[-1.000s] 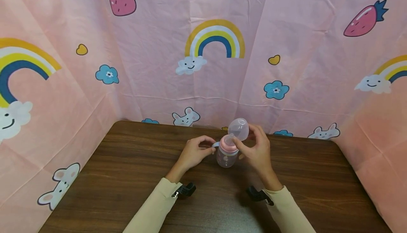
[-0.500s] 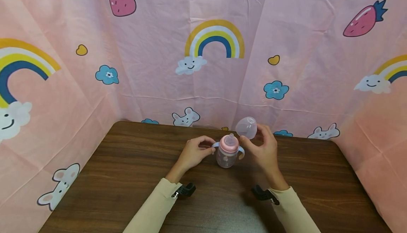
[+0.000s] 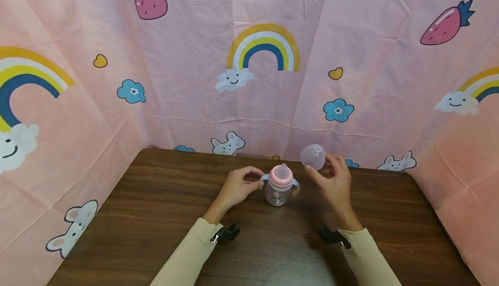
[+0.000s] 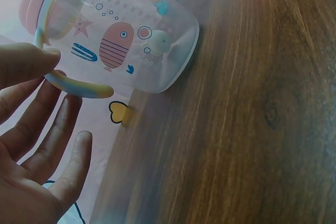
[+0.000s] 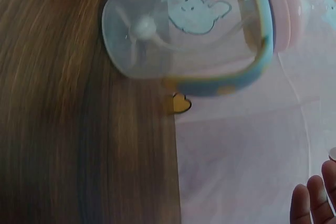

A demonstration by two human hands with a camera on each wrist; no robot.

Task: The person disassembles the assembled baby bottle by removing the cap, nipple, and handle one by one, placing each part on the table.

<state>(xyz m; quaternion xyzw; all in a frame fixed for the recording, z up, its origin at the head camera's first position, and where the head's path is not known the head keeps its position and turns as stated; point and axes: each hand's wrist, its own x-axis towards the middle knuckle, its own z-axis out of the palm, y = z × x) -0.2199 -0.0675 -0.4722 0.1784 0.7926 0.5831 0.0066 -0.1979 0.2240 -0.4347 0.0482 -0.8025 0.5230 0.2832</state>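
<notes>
Since the earlier frames, right hand (image 3: 336,182) has carried the clear dome cap (image 3: 312,156) off the bottle top and out to the right of centre; left hand and bottle unchanged. Left of centre: left hand (image 3: 237,186) rests on the wooden table (image 3: 128,216), wrist low, thumb and forefinger pinching the left loop handle (image 4: 79,86); the remaining fingers (image 4: 68,124) lie loosely extended beneath it. Centre: baby bottle (image 3: 279,186) upright on the table, pink collar and silicone teat (image 3: 283,168) exposed, clear body printed with a fish (image 4: 116,45). It looks empty, so probably light and easy to tip; smooth hard plastic, likely slippery on the body. The loop handles or the pink collar look like the best places to hold; the teat is soft and will give. Right of centre: right hand raised off the table, forearm angled in from lower right, fingertips curled round the cap, which sits above and well clear of the bottle. Cap judged thin, stiff, very light; grip by the rim.
</notes>
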